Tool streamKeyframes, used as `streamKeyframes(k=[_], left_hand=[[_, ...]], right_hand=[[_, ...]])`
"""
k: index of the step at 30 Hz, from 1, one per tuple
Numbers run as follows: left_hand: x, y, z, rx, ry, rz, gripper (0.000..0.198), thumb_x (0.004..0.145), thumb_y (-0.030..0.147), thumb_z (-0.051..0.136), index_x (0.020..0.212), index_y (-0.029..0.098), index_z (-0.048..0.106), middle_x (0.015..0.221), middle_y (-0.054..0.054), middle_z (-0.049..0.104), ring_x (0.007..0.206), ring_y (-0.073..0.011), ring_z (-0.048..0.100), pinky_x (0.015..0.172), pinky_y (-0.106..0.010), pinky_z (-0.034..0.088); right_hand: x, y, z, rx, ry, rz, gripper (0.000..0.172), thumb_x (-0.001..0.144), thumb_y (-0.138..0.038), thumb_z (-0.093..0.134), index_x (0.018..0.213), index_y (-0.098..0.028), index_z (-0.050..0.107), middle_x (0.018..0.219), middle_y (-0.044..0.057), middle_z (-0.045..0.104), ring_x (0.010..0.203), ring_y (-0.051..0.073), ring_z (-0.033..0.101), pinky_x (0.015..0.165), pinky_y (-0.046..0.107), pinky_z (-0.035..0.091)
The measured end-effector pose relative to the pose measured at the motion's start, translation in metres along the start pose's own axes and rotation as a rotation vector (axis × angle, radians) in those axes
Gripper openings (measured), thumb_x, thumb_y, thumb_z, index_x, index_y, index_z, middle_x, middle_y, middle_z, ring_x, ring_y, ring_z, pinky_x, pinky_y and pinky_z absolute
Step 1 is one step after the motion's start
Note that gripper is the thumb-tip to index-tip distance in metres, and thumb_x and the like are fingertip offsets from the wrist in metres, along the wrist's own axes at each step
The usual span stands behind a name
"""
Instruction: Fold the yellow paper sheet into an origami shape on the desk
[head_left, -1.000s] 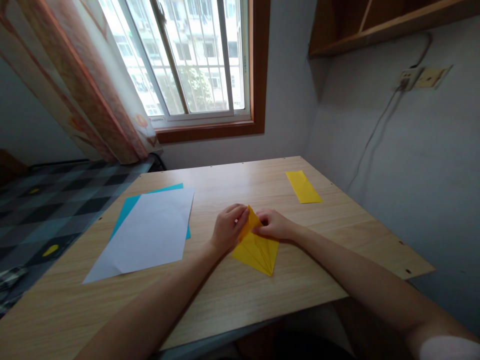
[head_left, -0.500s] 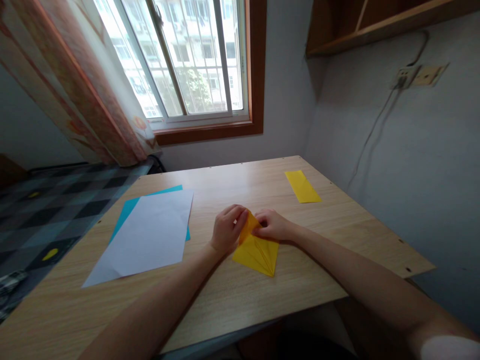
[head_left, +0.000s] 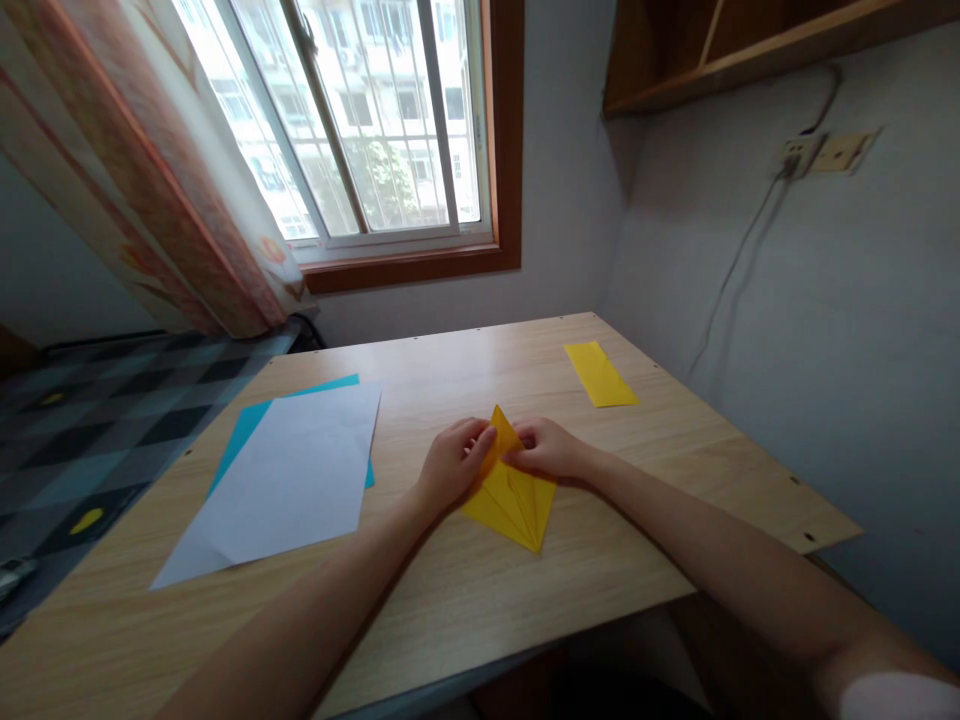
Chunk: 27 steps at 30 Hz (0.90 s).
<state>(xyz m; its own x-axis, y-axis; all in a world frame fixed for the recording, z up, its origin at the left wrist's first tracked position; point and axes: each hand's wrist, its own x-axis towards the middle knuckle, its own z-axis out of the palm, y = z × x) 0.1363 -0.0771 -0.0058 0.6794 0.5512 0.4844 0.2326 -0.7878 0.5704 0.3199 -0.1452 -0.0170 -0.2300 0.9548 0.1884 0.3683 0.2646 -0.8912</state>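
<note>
A folded yellow paper [head_left: 517, 500] lies near the front edge of the wooden table, creased along its middle, with one point toward me and a narrow tip pointing away. My left hand [head_left: 453, 462] pinches its left edge between thumb and fingers just below the tip. On the opposite side, my right hand [head_left: 550, 449] grips the right edge, its thumb resting on the paper. Both hands are closed, a small gap apart. Parts of the paper's side edges are hidden under the fingers.
A white sheet [head_left: 292, 480] overlaps a blue sheet [head_left: 244, 430] at the table's left. A flat yellow strip of paper [head_left: 600, 374] lies at the back right of the table [head_left: 450, 370]. A checked bed cover [head_left: 150, 400] is beyond the left edge.
My left hand has slid slightly down the paper's left edge, and the narrow tip now shows above the fingers. The view has shifted a little.
</note>
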Motion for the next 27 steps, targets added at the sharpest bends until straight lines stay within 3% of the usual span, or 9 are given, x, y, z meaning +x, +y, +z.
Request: streamKeyframes(k=[3,18,27], left_hand=[[0.0009,-0.0009,0.0014,0.064,-0.063,-0.006,0.037,0.096,0.038,0.042,0.069,0.018,0.058,0.068,0.000,0.058,0.063,-0.0125,0.053,0.057,-0.024,0.038],[0.0032,-0.0039,0.0036,0.087,-0.057,-0.057,0.038,0.093,0.035,0.047,0.062,0.018,0.058,0.056,0.003,0.053,0.055,-0.0114,0.047,0.054,-0.024,0.032],[0.0037,-0.0047,0.0030,0.053,-0.073,-0.068,0.040,0.093,0.036,0.045,0.059,0.017,0.053,0.055,0.003,0.050,0.054,-0.0107,0.045,0.052,-0.024,0.030]], right_hand=[[-0.0011,0.0000,-0.0044,-0.052,0.030,0.014,0.013,0.073,-0.023,0.056,0.066,-0.014,0.062,0.073,0.001,0.060,0.065,0.013,0.052,0.058,0.023,0.039],[-0.0008,0.0091,-0.0058,-0.072,0.023,0.097,0.013,0.073,-0.026,0.059,0.071,-0.014,0.064,0.071,0.000,0.059,0.065,0.013,0.051,0.057,0.023,0.038],[-0.0022,0.0028,-0.0057,0.091,0.044,0.116,0.032,0.078,-0.045,0.061,0.073,-0.013,0.063,0.066,0.001,0.057,0.058,0.012,0.046,0.050,0.022,0.032]])
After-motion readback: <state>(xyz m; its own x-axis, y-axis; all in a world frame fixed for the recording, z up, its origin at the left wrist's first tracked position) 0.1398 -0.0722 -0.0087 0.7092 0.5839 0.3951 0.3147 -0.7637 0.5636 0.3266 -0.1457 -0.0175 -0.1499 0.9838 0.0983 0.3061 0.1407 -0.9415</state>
